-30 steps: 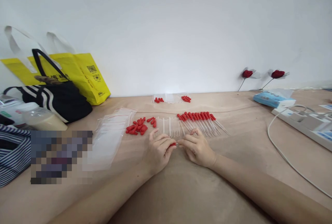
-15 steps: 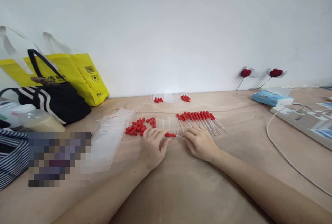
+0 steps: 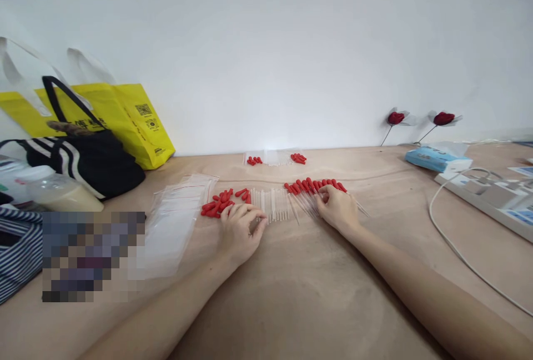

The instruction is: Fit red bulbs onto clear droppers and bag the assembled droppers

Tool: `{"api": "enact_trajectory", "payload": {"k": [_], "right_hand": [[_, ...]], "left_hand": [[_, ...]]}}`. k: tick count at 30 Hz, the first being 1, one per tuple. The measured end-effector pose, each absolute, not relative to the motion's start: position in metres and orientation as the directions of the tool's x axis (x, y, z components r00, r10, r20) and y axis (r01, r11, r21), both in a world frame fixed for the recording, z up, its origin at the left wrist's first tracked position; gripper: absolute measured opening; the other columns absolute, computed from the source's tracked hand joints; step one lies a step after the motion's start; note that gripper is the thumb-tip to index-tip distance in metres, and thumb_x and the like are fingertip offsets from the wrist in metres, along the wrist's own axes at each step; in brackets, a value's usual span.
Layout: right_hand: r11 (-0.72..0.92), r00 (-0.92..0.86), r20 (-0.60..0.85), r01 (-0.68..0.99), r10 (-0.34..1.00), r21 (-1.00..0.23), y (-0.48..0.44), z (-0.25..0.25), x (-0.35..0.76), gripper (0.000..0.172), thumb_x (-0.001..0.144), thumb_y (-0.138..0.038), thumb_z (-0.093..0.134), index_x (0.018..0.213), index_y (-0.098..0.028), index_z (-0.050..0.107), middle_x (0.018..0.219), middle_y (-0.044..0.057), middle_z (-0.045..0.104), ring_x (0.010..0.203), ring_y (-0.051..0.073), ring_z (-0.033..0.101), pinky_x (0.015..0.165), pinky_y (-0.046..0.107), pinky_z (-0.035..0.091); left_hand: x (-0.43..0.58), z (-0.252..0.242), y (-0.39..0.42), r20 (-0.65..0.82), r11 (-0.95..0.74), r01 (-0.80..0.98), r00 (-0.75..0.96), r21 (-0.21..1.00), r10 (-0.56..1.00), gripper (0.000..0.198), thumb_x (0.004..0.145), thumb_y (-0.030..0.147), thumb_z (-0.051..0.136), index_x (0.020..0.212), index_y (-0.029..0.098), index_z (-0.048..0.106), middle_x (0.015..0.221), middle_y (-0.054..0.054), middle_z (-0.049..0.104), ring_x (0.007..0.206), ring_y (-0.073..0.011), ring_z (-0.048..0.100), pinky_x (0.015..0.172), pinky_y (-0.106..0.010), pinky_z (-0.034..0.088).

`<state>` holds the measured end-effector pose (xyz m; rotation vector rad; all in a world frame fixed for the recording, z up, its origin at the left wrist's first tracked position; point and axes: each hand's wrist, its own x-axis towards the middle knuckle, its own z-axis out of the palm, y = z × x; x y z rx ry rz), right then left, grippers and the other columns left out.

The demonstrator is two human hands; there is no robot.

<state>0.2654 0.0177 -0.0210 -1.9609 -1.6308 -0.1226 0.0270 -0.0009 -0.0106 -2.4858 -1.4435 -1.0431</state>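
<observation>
My left hand (image 3: 244, 232) rests just left of a row of clear, thin tubes (image 3: 270, 204). Its fingers curl toward the thumb, and anything between the tips is hidden. Behind it lies a pile of loose red rubber bulbs (image 3: 219, 204). My right hand (image 3: 339, 210) is bent down over a fanned row of droppers (image 3: 308, 186), clear tubes with red bulbs on their upper ends. Its thumb and forefinger close on a dropper among them, partly covered by the hand.
Flat clear zip bags (image 3: 175, 232) lie at left, beside a bottle (image 3: 69, 193), a black bag (image 3: 95, 160) and a yellow tote bag (image 3: 145, 126). Farther back is a bag with red bulbs (image 3: 266, 157). A tissue pack (image 3: 433, 158), power strip (image 3: 487, 199) and cable (image 3: 437, 238) are at right.
My hands have moved apart. The right has shifted right from the bare tubes to the dropper row; the red-bulbed dropper between the hands has left that spot. My left hand has drawn slightly left.
</observation>
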Motion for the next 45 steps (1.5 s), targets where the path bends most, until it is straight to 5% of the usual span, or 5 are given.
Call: {"api": "enact_trajectory", "payload": {"k": [5,14,24,36,45], "right_hand": [[0.017,0.147,0.484,0.948,0.863,-0.317,0.014,-0.014,0.251,0.02,0.078,-0.034,0.047,0.075,-0.019,0.06,0.075,0.004,0.065,0.076,0.019,0.057,0.071,0.033,0.027],[-0.014,0.047,0.218,0.989,0.975,-0.148,0.012,0.002,0.214,0.026,0.076,-0.035,0.047,0.073,-0.016,0.065,0.079,0.01,0.066,0.08,0.024,0.057,0.072,0.037,0.026],[-0.011,0.024,0.147,0.996,0.989,-0.085,0.02,0.007,0.201,0.022,0.074,-0.017,0.046,0.071,-0.013,0.067,0.078,0.017,0.066,0.075,0.026,0.06,0.068,0.038,0.028],[0.136,-0.109,0.364,0.99,0.925,-0.047,-0.003,-0.005,0.209,0.023,0.079,-0.003,0.032,0.085,-0.009,0.053,0.078,0.015,0.06,0.072,0.023,0.055,0.077,0.04,0.027],[0.555,-0.375,0.582,0.816,0.721,-0.161,-0.032,-0.035,0.255,0.042,0.075,0.001,0.028,0.111,-0.013,0.045,0.086,0.009,0.053,0.073,0.018,0.046,0.065,0.029,0.037]], "left_hand": [[0.025,-0.012,0.007,0.605,-0.433,0.87,0.216,0.237,0.766,0.006,0.071,0.027,0.058,0.075,0.023,0.061,0.082,-0.003,0.061,0.082,-0.0231,0.052,0.075,-0.042,0.034],[0.005,-0.011,0.03,0.635,-0.232,0.965,0.106,0.118,0.765,0.013,0.073,0.03,0.055,0.08,0.022,0.062,0.089,-0.006,0.061,0.089,-0.0275,0.05,0.079,-0.046,0.03],[0.0,-0.013,0.042,0.675,-0.266,0.964,0.212,-0.024,0.706,0.022,0.073,0.043,0.055,0.073,0.022,0.064,0.09,-0.006,0.061,0.091,-0.0259,0.05,0.089,-0.051,0.022],[0.008,-0.008,0.034,0.719,-0.286,0.958,0.226,-0.039,0.658,0.015,0.075,0.026,0.051,0.069,0.019,0.063,0.086,-0.006,0.065,0.088,-0.0265,0.053,0.093,-0.055,0.018],[0.024,0.003,-0.019,0.65,-0.69,0.721,0.491,0.071,0.58,0.007,0.07,0.023,0.054,0.068,0.021,0.061,0.077,-0.001,0.065,0.081,-0.0192,0.055,0.089,-0.042,0.031]]}}
